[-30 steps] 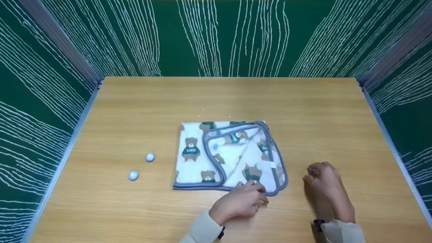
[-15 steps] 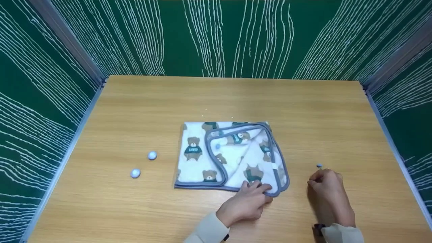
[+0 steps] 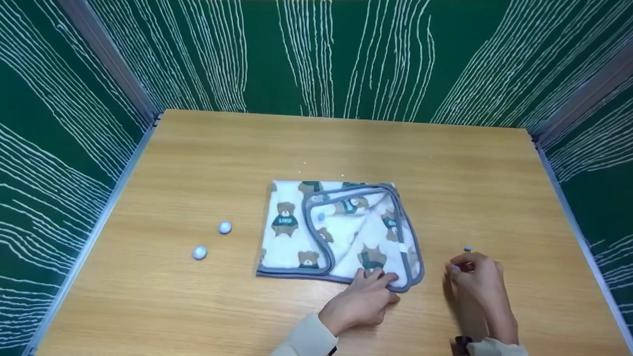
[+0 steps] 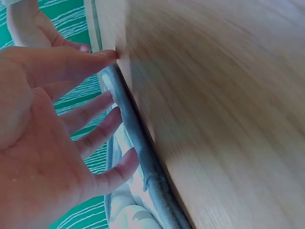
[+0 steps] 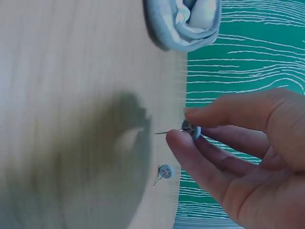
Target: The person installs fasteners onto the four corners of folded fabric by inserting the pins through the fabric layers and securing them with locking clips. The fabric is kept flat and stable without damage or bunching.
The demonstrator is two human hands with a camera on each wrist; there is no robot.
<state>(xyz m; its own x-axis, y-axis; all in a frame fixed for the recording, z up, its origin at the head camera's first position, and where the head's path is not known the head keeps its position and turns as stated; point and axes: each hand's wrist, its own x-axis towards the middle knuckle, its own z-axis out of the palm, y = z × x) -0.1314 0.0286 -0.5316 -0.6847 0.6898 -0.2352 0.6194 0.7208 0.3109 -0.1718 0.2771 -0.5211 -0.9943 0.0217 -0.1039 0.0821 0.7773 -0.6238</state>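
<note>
A folded white blanket (image 3: 341, 237) with brown bears and grey edging lies mid-table. My left hand (image 3: 360, 299) rests on its front edge, fingers spread and fairly straight along the grey trim (image 4: 138, 138). Off to the blanket's right, my right hand (image 3: 477, 277) pinches a pin with a round, pale blue head (image 5: 191, 130) between thumb and forefinger. The needle of that pin sticks out bare past the fingertips, toward the table. Just beyond this hand, a second round-headed pin (image 5: 165, 171) lies on the wood, its needle angled out.
Two pale blue round caps, a nearer one (image 3: 200, 252) and a farther one (image 3: 225, 227), sit left of the blanket. Tiny white specks dot the wooden table (image 3: 237, 148) behind it. Green walls with white lines (image 3: 341, 59) enclose the back and sides.
The right hand has drawn back slightly, so the loose pin beyond it shows; the pin between its fingertips now shows again. The left hand stays on the blanket edge. The head view has shifted slightly.
</note>
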